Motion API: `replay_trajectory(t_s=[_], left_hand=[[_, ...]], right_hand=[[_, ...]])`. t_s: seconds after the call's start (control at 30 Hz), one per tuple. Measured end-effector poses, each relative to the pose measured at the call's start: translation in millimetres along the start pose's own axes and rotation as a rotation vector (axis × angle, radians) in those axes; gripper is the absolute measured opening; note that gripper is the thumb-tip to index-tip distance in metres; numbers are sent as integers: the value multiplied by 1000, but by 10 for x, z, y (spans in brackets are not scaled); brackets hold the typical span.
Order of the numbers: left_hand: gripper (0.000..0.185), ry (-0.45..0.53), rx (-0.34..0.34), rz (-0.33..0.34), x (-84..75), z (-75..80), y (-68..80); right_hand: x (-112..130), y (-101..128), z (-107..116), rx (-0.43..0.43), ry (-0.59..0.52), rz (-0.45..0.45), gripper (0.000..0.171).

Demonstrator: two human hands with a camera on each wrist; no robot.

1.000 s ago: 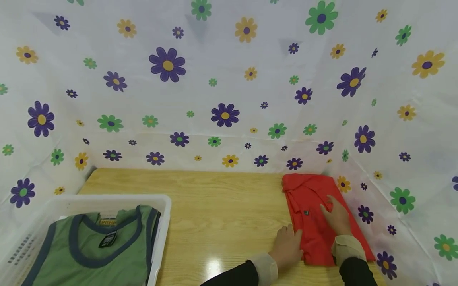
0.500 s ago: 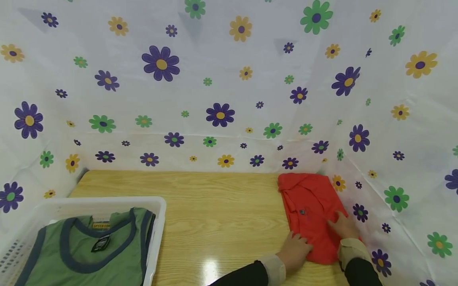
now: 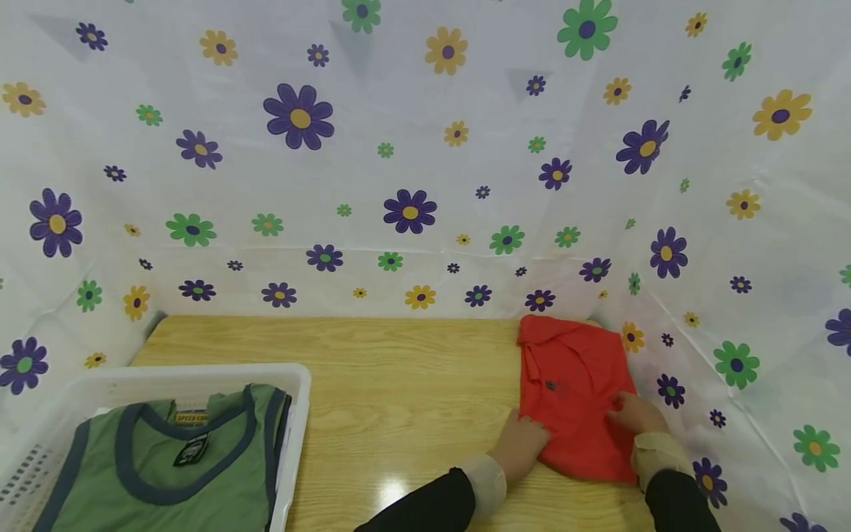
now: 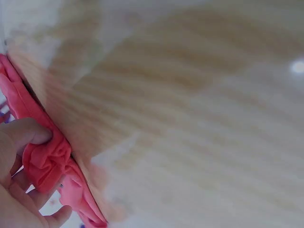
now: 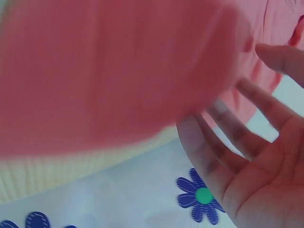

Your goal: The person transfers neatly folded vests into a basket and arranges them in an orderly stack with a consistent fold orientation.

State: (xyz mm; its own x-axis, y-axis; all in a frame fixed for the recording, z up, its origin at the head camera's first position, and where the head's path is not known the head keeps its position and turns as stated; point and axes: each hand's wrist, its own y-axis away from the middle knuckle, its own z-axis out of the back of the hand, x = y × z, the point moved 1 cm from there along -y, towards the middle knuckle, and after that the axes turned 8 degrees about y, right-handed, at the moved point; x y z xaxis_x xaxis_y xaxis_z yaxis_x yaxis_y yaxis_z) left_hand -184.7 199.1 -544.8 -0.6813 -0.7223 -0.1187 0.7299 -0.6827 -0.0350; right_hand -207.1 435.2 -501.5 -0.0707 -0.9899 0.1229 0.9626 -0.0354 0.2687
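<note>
A folded red shirt [image 3: 578,391] with a small dark logo lies at the right of the table in the head view. My left hand [image 3: 521,443] is at its left side; in the left wrist view the thumb and fingers of the left hand [image 4: 21,175] pinch a bunched fold of the shirt [image 4: 47,161]. At the opposite side, my right hand [image 3: 641,417] grips the edge. The right wrist view has the right hand [image 5: 266,161] with fingertips tucked behind the shirt [image 5: 118,71] and thumb on the front. The near part of the fabric bulges between both hands.
A white plastic basket [image 3: 302,414] stands at the left front, holding a green shirt [image 3: 219,473] with dark blue trim. Wood-grain table [image 3: 399,369] lies between basket and red shirt. A white flowered sheet [image 3: 366,177] walls in the back and sides, close to the red shirt's right.
My hands have gone from lying along the shirt's sides to gripping its edges. The shirt has shifted slightly, and its near end has pulled up and rounded.
</note>
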Motion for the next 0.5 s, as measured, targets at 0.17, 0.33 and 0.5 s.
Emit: replay_trajectory(t_s=[0.17, 0.33, 0.5], left_hand=[[15, -15, 10, 71, 308, 4, -21], [15, -60, 42, 93, 596, 70, -57], [24, -91, 5, 24, 885, 102, -73]], right_hand=[[90, 4, 79, 95, -76, 55, 20], [169, 15, 110, 214, -231, 84, 14], [303, 67, 164, 380, -370, 43, 20]])
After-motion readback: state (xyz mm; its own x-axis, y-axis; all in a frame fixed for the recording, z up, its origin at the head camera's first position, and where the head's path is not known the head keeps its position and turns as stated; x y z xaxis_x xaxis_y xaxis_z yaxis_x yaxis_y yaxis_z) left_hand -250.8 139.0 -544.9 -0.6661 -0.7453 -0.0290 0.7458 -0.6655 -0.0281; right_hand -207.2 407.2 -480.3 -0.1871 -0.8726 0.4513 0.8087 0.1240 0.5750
